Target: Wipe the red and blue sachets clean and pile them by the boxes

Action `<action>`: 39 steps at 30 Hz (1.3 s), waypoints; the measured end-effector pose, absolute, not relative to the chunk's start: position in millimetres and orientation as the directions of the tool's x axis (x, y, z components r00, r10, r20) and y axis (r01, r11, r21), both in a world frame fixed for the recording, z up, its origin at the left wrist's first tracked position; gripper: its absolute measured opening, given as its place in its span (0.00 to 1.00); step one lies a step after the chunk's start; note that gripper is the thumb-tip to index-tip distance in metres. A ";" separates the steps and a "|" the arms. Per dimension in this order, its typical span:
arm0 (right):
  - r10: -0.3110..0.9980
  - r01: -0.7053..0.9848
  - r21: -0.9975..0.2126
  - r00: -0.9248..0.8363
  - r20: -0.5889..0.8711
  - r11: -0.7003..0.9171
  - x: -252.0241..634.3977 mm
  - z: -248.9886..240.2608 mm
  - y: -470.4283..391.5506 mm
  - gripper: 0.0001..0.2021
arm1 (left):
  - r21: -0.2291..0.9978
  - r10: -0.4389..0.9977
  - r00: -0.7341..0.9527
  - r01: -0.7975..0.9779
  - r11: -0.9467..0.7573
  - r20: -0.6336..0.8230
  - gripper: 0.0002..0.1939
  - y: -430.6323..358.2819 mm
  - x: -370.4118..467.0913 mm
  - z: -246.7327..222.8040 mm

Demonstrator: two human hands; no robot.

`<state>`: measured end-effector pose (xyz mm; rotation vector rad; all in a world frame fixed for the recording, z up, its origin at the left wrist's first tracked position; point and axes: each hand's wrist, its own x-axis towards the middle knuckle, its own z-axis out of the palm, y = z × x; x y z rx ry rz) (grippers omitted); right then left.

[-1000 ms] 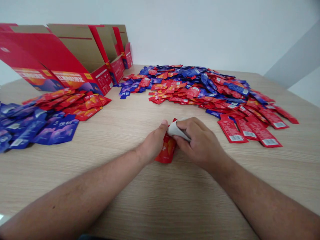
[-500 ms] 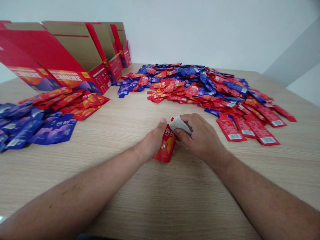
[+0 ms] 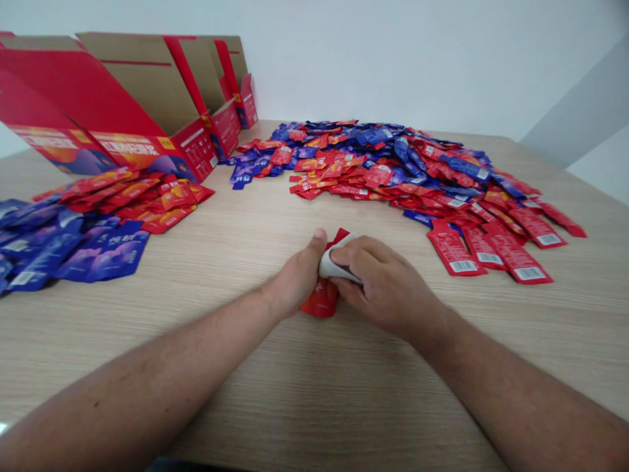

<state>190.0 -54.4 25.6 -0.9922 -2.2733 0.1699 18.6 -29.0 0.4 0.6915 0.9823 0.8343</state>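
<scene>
1. Since the frame half a second ago, the right hand (image 3: pixel 388 282) has moved left and a little down, taking the pale cloth (image 3: pixel 339 262) from the upper right edge of the red packet (image 3: pixel 318 303) across its front; the large white lettering that showed then is now covered.
2. The left hand (image 3: pixel 301 272) grips the packet from its left side, thumb pointing up along the edge; its other fingers are mostly out of sight.
3. The right hand is closed on the folded cloth, pinching it between thumb and fingers and pressing it against the packet.
4. The packet is in front of the person, near the middle of the table (image 3: pixel 295 393), held at a slant. A red corner sticks out above the cloth and the orange-red lower part below it; whether its underside touches the table cannot be told.
5. Beyond the hands, a wide heap of mixed red and blue packets (image 3: pixel 388 174) curves from the back of the table towards the right.
6. At the heap's near right end, a few red packets (image 3: pixel 514 255) lie with their barcodes showing.
7. On the left, a pile of red packets (image 3: pixel 142 196) sits against a pile of blue packets (image 3: pixel 93 249).
8. Behind those piles, open red boxes (image 3: pixel 194 151) with brown insides stand in a row.
</scene>
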 end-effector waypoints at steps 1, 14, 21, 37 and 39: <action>0.716 0.633 -0.368 -0.471 0.515 0.681 190.3 25.5 -53.8 0.10 | 0.806 0.828 0.328 -0.242 0.540 -0.455 0.33 -28.9 18.9 0.9; 0.800 0.703 -0.457 -0.271 0.536 0.545 196.6 16.1 -42.8 0.15 | 0.797 0.793 0.366 -0.186 0.574 -0.486 0.37 -29.4 20.7 5.2; 0.792 0.689 -0.451 -0.305 0.530 0.567 186.9 17.7 -52.9 0.15 | 0.807 0.834 0.303 -0.247 0.536 -0.461 0.33 -28.3 21.0 5.6; 0.681 0.562 -0.388 -0.558 0.474 0.731 183.9 24.3 -62.1 0.14 | 0.755 0.852 0.301 -0.399 0.520 -0.428 0.30 -29.6 22.0 17.5; 0.743 0.626 -0.417 -0.457 0.488 0.659 186.8 20.0 -56.2 0.15 | 0.709 0.839 0.320 -0.448 0.544 -0.441 0.29 -28.8 23.8 22.5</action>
